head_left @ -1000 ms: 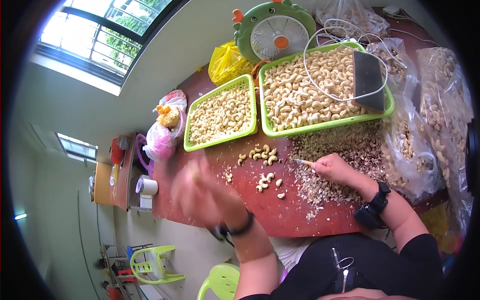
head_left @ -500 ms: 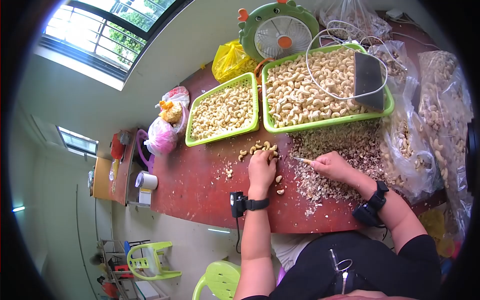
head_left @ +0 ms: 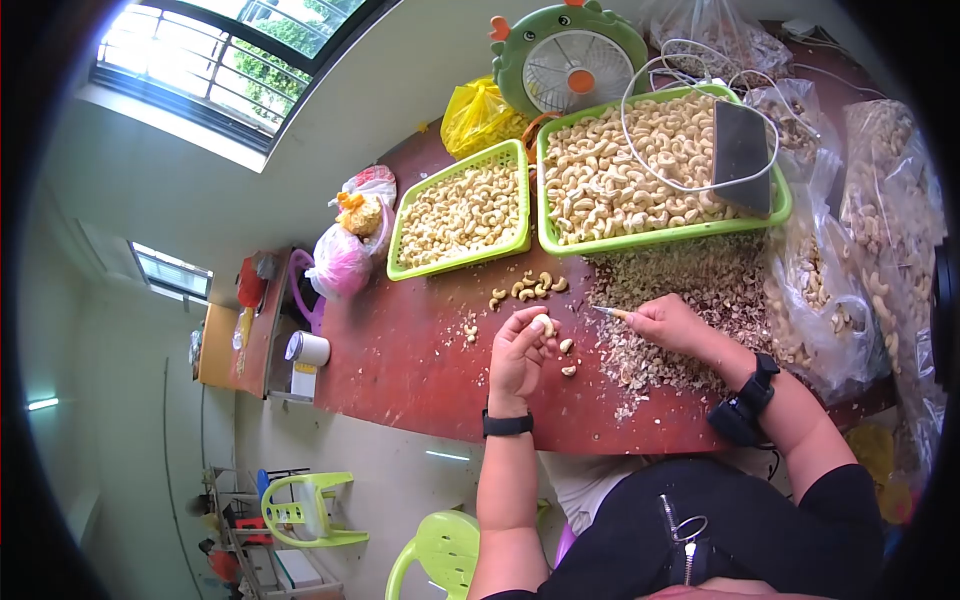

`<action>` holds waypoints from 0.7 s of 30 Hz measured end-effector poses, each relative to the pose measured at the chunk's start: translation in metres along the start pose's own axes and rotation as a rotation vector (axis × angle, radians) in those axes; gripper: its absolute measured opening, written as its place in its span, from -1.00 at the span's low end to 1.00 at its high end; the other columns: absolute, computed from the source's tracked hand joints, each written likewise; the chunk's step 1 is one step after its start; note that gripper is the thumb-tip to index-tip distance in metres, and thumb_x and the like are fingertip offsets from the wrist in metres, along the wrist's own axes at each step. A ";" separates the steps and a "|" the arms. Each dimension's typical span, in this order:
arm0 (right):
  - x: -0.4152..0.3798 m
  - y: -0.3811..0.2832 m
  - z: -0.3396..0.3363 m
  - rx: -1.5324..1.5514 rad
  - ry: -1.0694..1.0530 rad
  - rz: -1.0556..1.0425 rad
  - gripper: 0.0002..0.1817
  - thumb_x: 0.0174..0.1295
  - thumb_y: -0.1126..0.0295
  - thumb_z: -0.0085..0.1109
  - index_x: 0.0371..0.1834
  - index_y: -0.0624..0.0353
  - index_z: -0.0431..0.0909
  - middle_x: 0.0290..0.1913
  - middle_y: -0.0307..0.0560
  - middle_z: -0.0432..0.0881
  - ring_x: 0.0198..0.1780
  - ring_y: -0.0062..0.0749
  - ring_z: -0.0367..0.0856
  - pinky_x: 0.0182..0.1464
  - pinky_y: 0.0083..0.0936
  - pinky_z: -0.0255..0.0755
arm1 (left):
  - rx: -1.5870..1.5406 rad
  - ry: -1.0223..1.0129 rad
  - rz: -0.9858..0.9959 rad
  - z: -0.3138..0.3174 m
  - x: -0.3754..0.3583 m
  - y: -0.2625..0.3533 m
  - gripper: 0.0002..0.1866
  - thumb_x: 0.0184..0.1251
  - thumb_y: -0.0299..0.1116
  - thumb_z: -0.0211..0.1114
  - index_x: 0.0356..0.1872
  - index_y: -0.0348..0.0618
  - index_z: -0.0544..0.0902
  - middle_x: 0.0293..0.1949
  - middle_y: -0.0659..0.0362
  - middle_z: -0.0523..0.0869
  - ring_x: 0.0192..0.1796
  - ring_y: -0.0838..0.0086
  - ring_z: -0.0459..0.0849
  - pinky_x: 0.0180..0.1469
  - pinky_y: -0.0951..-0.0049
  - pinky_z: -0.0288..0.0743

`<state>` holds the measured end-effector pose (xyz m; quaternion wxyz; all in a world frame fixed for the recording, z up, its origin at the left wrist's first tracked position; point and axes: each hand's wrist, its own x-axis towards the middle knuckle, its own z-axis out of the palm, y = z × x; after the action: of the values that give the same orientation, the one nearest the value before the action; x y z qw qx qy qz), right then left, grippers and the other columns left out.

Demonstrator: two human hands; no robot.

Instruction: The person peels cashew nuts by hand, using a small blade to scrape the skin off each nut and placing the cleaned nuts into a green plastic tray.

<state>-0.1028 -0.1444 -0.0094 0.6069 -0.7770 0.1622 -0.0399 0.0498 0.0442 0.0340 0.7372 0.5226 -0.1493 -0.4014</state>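
Note:
Between its fingertips my left hand [head_left: 519,355] pinches a cashew nut [head_left: 544,325], palm turned partly up above the red table. My right hand [head_left: 665,324] is closed around the handle of a small knife [head_left: 614,312], whose blade points left toward the held nut without touching it. Several loose cashews [head_left: 530,287] lie in a small group just beyond my left hand. Two cashew pieces [head_left: 567,346] rest on the table to its right. Under and behind my right hand spreads a heap of skin flakes and crumbs [head_left: 680,345].
A smaller green basket [head_left: 408,270] and a larger green basket [head_left: 640,240] hold cashews at the back. A phone [head_left: 742,160] with a white cable lies on the larger one. A green fan [head_left: 515,70] stands behind. Clear bags of nuts [head_left: 825,300] fill the right side.
My left hand has lifted off the loose cashews, turned its palm up and now shows a cashew in its fingertips. My right hand still grips the knife, nearly in the same place.

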 end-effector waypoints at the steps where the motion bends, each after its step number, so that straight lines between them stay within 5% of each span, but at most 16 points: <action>1: -0.001 -0.001 0.000 0.005 -0.001 -0.002 -0.58 0.14 0.09 0.01 -0.66 0.21 0.51 -0.80 -0.31 0.31 -0.73 -0.68 0.16 -0.67 -0.59 0.09 | 0.000 0.001 0.005 -0.001 -0.003 -0.001 -0.81 0.16 -0.51 0.09 -0.17 -0.26 0.48 -0.37 0.10 0.60 -0.49 0.59 0.54 -0.50 0.70 0.39; 7: -0.002 -0.003 -0.001 0.005 -0.017 -0.014 -0.60 0.13 0.10 0.02 -0.66 0.21 0.50 -0.80 -0.32 0.30 -0.72 -0.69 0.17 -0.66 -0.60 0.10 | 0.034 -0.042 0.162 0.008 -0.022 -0.004 -0.76 0.08 -0.66 0.10 -0.17 -0.35 0.45 -0.19 -0.01 0.58 -0.25 0.42 0.61 -0.20 0.52 0.52; 21: -0.002 -0.005 -0.001 -0.016 -0.017 -0.071 -0.59 0.13 0.11 0.02 -0.69 0.23 0.47 -0.80 -0.28 0.30 -0.71 -0.67 0.17 -0.64 -0.58 0.10 | 0.196 0.278 0.347 0.030 -0.033 -0.036 -0.81 0.09 -0.60 0.17 -0.24 -0.34 0.47 -0.34 0.06 0.61 -0.36 0.48 0.61 -0.37 0.58 0.52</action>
<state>-0.1038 -0.1435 -0.0039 0.6004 -0.7873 0.1295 -0.0534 -0.0059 0.0448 0.0206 0.7545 0.6083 -0.1723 -0.1764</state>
